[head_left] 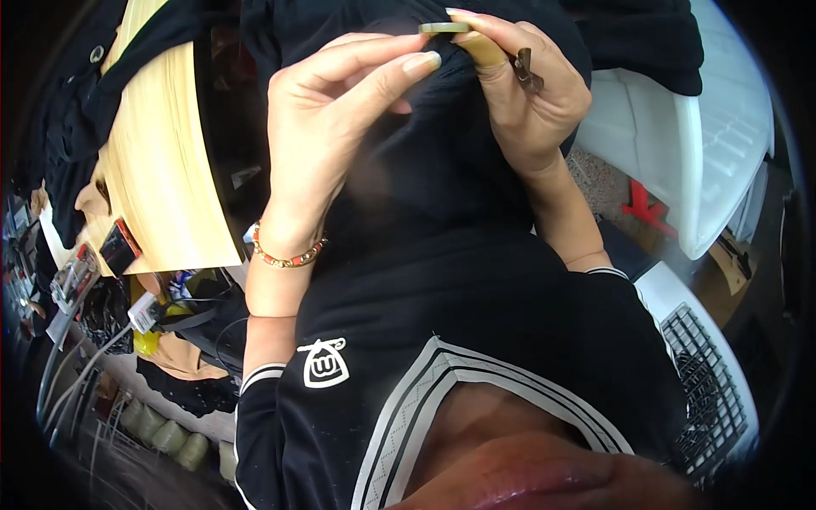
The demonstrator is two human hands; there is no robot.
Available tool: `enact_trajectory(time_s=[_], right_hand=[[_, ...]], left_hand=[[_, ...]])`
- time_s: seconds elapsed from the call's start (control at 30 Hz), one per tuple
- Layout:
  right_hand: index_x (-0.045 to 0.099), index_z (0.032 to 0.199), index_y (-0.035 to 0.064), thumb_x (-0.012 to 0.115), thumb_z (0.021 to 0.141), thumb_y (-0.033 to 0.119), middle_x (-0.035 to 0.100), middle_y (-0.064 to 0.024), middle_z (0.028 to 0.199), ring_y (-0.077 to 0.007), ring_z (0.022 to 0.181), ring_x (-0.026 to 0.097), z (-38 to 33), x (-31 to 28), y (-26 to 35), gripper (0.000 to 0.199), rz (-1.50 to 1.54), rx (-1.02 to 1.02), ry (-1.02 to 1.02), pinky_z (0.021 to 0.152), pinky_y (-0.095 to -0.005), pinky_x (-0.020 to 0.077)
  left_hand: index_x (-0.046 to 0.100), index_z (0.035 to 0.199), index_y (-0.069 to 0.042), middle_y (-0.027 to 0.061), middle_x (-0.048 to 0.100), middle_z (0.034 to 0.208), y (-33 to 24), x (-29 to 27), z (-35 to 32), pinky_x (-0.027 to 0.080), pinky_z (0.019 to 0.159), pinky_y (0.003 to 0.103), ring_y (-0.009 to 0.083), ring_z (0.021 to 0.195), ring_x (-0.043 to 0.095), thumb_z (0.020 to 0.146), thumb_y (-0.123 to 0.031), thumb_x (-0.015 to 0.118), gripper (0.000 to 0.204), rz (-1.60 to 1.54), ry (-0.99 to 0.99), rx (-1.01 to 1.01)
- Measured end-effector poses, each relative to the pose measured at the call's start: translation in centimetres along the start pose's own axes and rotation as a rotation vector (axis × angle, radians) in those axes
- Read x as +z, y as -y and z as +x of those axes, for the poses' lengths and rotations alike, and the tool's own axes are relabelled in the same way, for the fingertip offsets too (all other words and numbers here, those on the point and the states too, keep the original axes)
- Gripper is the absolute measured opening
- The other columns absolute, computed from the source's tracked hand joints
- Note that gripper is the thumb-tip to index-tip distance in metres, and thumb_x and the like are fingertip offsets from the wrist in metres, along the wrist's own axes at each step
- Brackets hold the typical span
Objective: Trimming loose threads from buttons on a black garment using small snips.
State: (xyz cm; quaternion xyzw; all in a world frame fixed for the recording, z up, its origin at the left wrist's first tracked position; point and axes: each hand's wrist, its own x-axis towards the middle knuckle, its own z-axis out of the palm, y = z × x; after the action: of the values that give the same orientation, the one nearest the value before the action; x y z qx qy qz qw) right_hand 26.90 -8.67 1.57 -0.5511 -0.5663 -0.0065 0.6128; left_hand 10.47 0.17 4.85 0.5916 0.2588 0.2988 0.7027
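Workpc., thin pale-green flat pc. (444,28), shows edge-on, held up before the black garment (408,187); RH (540,102) thumb + index pinch its R end, w/ small dk.-brown item (528,71) lying against the hand. LH (336,98) index tip meets L end, thumb just below, apart; whether LH grips, can't tell. Outward: pale wood tabletop (161,161) L; white-framed blk. mesh basket (714,374) lower R, contents unclear.
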Motion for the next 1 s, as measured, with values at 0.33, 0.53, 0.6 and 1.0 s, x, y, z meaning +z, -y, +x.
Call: enact_trajectory(time_s=[0.33, 0.53, 0.6, 1.0], right_hand=[[0.075, 0.107, 0.0023, 0.078, 0.079, 0.000, 0.071, -0.0033, 0.079, -0.0057, 0.056, 0.051, 0.2, -0.5, 0.7, 0.029, 0.050, 0.043, 0.144, 0.049, -0.0206, 0.0386], [0.071, 0.108, -0.0045, 0.071, 0.091, 0.004, 0.073, -0.0081, 0.096, -0.0098, 0.086, 0.067, 0.2, -0.7, 1.7, 0.019, -0.006, 0.318, 0.266, 0.077, -0.0191, 0.0506], [0.073, 0.107, -0.0036, 0.071, 0.091, 0.006, 0.075, -0.0109, 0.098, -0.0118, 0.084, 0.069, -0.3, -0.5, 1.2, 0.019, 0.113, 0.323, 0.137, 0.075, -0.0191, 0.0523], [0.072, 0.109, -0.0021, 0.069, 0.092, 0.004, 0.075, -0.0088, 0.099, -0.0110, 0.087, 0.070, 0.6, -0.5, 2.0, 0.019, 0.206, 0.433, 0.219, 0.076, -0.0191, 0.0539]], left_hand=[[0.075, 0.098, 0.002, 0.0056, 0.069, 0.095, 1.8, -1.7, 0.2, 0.048, 0.081, 0.021, 0.0106, 0.089, 0.063, 0.088, -0.001, 0.073, 0.010, -0.030, -0.041, 0.027], [0.072, 0.094, 0.004, 0.0058, 0.066, 0.096, 2.9, -0.6, -0.3, 0.047, 0.081, 0.020, 0.0104, 0.088, 0.061, 0.088, 0.004, 0.070, 0.006, 0.122, -0.195, 0.266], [0.071, 0.095, 0.004, 0.0059, 0.065, 0.098, 2.9, -0.1, -0.6, 0.047, 0.081, 0.021, 0.0105, 0.088, 0.060, 0.089, 0.003, 0.070, 0.007, 0.150, -0.204, 0.326], [0.068, 0.101, 0.002, 0.0098, 0.065, 0.107, 3.1, 0.1, 0.1, 0.052, 0.089, 0.025, 0.0156, 0.099, 0.065, 0.092, 0.002, 0.067, 0.009, 0.232, -0.174, 0.523]])
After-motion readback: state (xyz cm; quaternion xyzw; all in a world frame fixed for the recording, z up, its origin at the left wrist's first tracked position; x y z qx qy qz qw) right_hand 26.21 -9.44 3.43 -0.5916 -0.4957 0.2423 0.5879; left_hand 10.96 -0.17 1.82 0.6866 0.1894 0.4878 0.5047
